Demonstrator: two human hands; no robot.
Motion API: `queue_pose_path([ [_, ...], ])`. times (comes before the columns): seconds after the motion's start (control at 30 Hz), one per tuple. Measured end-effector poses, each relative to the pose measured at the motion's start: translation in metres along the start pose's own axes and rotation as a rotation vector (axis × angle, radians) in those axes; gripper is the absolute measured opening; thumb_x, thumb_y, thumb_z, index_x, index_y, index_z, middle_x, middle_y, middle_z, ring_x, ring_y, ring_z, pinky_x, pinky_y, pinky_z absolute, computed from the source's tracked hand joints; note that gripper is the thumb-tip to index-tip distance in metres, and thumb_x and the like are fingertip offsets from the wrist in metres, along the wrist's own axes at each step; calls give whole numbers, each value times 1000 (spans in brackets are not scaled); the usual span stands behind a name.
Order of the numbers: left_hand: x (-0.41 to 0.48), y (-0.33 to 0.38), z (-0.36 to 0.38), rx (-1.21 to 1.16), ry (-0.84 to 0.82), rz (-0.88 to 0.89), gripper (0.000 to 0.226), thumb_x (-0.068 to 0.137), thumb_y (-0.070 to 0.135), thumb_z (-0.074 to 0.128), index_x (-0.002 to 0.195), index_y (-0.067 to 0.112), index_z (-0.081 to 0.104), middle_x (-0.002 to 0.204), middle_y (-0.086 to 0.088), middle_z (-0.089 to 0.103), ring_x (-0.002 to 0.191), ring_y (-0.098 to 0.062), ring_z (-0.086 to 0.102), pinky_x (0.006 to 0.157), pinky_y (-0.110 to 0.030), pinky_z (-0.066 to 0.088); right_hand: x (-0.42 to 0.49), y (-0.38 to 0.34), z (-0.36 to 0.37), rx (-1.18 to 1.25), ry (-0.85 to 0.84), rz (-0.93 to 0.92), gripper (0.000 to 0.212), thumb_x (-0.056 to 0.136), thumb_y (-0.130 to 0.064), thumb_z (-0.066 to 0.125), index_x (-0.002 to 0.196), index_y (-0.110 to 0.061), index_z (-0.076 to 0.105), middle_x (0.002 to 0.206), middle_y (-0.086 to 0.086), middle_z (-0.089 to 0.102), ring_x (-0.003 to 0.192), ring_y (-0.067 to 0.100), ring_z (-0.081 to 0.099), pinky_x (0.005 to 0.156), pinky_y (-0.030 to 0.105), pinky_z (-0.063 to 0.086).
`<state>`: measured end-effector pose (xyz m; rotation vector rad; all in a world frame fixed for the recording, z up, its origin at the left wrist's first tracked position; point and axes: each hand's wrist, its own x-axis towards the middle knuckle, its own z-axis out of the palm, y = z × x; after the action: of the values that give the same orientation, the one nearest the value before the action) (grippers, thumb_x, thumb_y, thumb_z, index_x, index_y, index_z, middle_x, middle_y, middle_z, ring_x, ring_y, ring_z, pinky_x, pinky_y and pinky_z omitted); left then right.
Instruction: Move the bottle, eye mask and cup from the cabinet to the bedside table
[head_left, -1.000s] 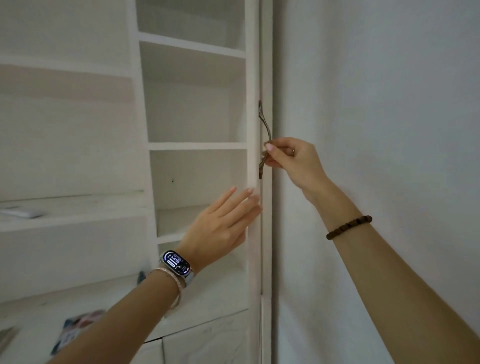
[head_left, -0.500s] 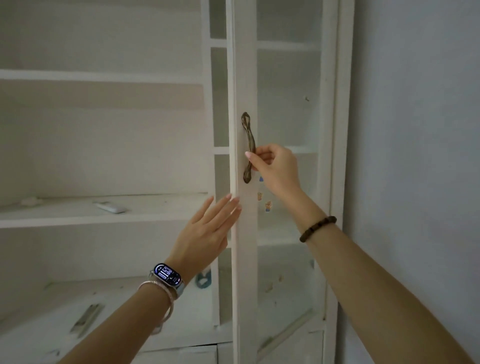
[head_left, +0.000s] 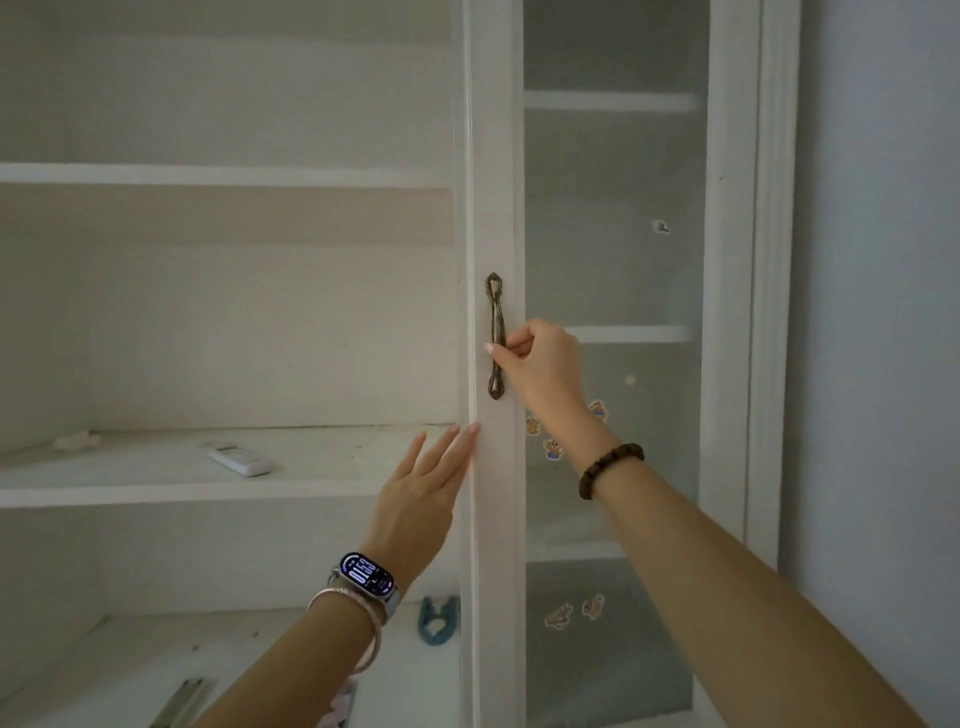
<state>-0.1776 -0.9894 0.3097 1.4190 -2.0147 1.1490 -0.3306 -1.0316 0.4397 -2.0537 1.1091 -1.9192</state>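
Observation:
A white cabinet door (head_left: 493, 156) with a frosted glass pane stands in front of me, closed over the right compartment. My right hand (head_left: 540, 364) grips its bronze handle (head_left: 495, 312), fingers curled round the lower half. With straight fingers, my left hand (head_left: 423, 493) presses against the door's left edge just below the handle. No bottle or cup shows in the frame. A small teal object (head_left: 438, 621) lies on the low shelf beside the door; I cannot tell what it is.
Open white shelves (head_left: 208, 491) fill the left side. A white remote control (head_left: 240, 460) lies on the middle shelf. Small cartoon stickers (head_left: 553, 447) dot the glass pane. A grey wall (head_left: 883, 312) rises to the right of the cabinet.
The door has swung from open, edge-on to me, round to closed over the right compartment. My right hand stayed on the handle and my left hand followed the door's edge.

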Motion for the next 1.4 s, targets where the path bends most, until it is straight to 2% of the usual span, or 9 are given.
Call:
queue_pose_path([
  [0.1, 6, -4, 12, 21, -20, -14, 46, 79, 5, 59, 125, 7, 59, 157, -7, 20, 143, -24, 23, 115, -48, 24, 10, 6, 11, -15, 1, 2, 17, 82, -20, 76, 78, -7, 66, 68, -3, 63, 62, 6, 59, 60, 16, 44],
  [0.3, 12, -12, 15, 96, -38, 44, 55, 83, 14, 55, 136, 3, 46, 155, -11, 23, 144, -24, 18, 115, -51, 18, 19, 15, 18, -27, -7, -6, 18, 80, -19, 78, 79, -6, 66, 71, 0, 64, 62, 7, 58, 55, 10, 39],
  [0.43, 14, -21, 5, 143, -86, 121, 57, 90, 16, 39, 145, 4, 26, 158, -12, 13, 146, -24, 5, 117, -51, 9, 19, 11, 18, -37, 6, -8, 21, 79, -20, 79, 77, -5, 65, 69, 1, 64, 63, 12, 60, 56, 14, 42],
  [0.7, 16, -11, 5, 69, -41, 90, 69, 86, 15, 53, 147, 5, 25, 153, -13, 29, 144, -24, 18, 115, -51, 21, 17, 6, 17, -55, -3, -2, 21, 79, -20, 79, 73, -7, 64, 66, -1, 62, 64, 14, 61, 65, 26, 51],
  [0.9, 18, -4, 17, 124, -118, -4, 64, 97, 22, 34, 150, 7, 2, 158, -12, -5, 144, -23, -14, 118, -52, 1, 14, 2, 20, -57, 17, 0, 24, 81, -15, 76, 74, 5, 64, 73, 14, 68, 66, 22, 62, 63, 27, 48],
  [1.0, 25, 1, 25, 151, -166, -65, 64, 99, 23, 30, 149, 5, -6, 157, -12, -15, 138, -22, -27, 116, -51, -8, 17, 6, 29, -57, 46, 16, 21, 82, -12, 75, 75, 3, 63, 73, 12, 67, 69, 26, 63, 68, 36, 52],
  [1.1, 25, 3, 30, 138, -175, -87, 67, 98, 22, 30, 147, 5, -12, 156, -12, -20, 140, -23, -26, 116, -52, -8, 19, 11, 34, -39, 59, 28, 18, 80, -13, 76, 76, -2, 62, 72, 6, 66, 71, 23, 63, 69, 36, 52],
  [1.27, 26, 0, 28, 138, -207, -72, 67, 99, 25, 30, 148, 5, -12, 156, -12, -21, 140, -24, -27, 117, -52, -5, 20, 9, 30, -92, 47, 18, 19, 83, -13, 73, 73, -9, 57, 69, -1, 59, 65, 15, 56, 56, 16, 40],
  [1.4, 20, -1, 12, 55, -248, -37, 64, 101, 31, 25, 148, 9, -12, 155, -8, -22, 139, -20, -25, 118, -50, -2, 9, 3, 19, -196, -45, 16, 13, 88, -19, 68, 90, -8, 62, 83, 4, 68, 79, 19, 64, 69, 29, 52],
])
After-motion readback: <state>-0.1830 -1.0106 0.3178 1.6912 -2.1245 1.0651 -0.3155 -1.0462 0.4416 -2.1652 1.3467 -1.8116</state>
